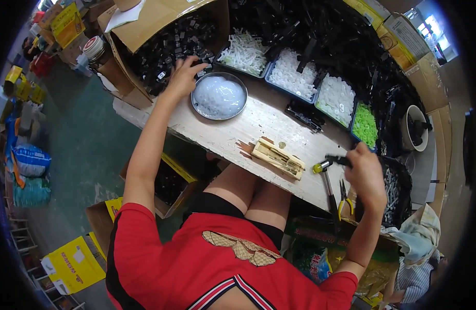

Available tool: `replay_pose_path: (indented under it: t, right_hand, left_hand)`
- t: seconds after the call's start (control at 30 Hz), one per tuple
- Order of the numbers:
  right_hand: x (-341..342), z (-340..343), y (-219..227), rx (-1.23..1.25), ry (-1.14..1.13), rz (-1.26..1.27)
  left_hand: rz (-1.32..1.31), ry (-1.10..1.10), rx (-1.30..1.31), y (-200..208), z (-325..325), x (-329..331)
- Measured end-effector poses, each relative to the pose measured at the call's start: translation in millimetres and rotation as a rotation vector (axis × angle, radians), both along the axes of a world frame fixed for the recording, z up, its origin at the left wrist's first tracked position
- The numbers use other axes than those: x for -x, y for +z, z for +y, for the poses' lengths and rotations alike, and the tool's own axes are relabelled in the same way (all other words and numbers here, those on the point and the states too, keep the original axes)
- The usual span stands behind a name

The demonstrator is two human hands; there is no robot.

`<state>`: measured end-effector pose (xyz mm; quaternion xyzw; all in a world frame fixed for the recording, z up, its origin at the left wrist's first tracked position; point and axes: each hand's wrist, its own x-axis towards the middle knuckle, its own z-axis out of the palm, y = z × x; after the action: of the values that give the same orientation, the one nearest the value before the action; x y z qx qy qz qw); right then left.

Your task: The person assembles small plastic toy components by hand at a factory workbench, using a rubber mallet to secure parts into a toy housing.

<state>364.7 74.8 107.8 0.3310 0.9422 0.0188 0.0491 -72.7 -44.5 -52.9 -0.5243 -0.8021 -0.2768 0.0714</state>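
Observation:
At the far left, my left hand (184, 77) reaches over an open cardboard box (137, 23) of small black parts (184, 41), its fingers apart with nothing visible in them. A round metal dish (195, 107) holding a whitish, glossy substance (220, 93) stands beside that wrist. My right hand (365, 174) is closed on a dark, narrow plastic-looking piece (339, 160), its fingers partly hidden. Just left of it lies a hammer (329, 187) with a yellow face. Between the hands, a cream-coloured block fixture (279, 159) with a slotted channel rests near the table's front edge.
Trays of white sticks (244, 53), white pieces (292, 73), white discs (335, 99) and green parts (365, 125) line the back. Behind them heaps a pile of black parts (351, 46). Yellow-handled pliers (345, 202) lie at right. A white bucket (409, 137) stands farther right.

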Motion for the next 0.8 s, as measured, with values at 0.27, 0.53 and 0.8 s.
replay_pose_path:
  t: [0.27, 0.53, 0.8]
  right_hand:
    - [37.0, -36.8, -54.5, -0.058, 0.251, -0.288]
    - [70.7, -30.9, -93.9, 0.062, 0.329, 0.101]
    - [60.2, -48.1, -137.6, -0.063, 0.345, 0.411]
  left_hand:
    - [0.136, -0.092, 0.286, 7.8, -5.5, 12.3]
    - [0.12, -0.074, 0.128, -23.6, -82.7, -12.5]
    - [0.133, 0.011, 0.042, -28.9, -101.9, -29.4]
